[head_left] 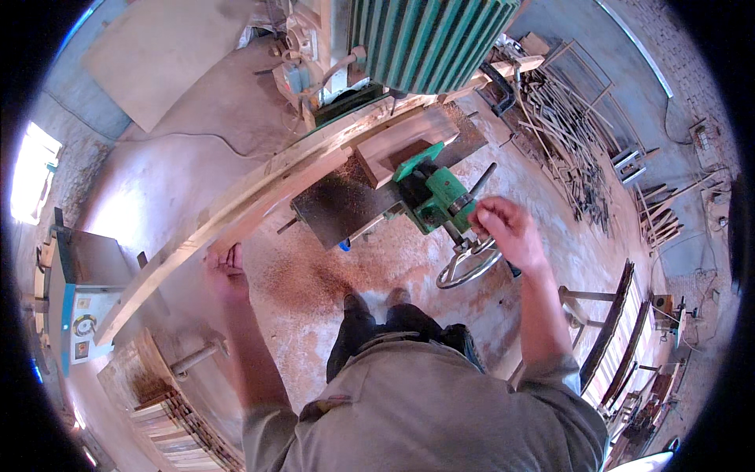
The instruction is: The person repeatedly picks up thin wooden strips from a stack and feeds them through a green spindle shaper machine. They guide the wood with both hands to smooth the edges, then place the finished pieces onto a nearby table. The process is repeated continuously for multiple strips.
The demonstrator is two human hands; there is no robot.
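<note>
A long pale wooden beam (259, 185) runs diagonally across the dark metal machine table (334, 200), passing under a ribbed green motor (432, 43). My left hand (228, 274) is at the beam's near side, left of the table, its fingers curled against the wood. A shorter wooden block (405, 145) sits between the beam and the green clamp (440, 197). My right hand (507, 230) is closed at the upper side of the metal handwheel (472, 267); the exact part inside its fingers is hidden. A dark lever (484, 179) sticks up beside it.
Reddish sawdust (311, 275) covers the floor before my feet. A cabinet with a dial (94, 303) stands at left, near stacked wooden strips (181, 433). Thin sticks (562, 134) are heaped at far right, with a rack of wood (617, 322) nearer. A pale sheet (157, 59) lies far left.
</note>
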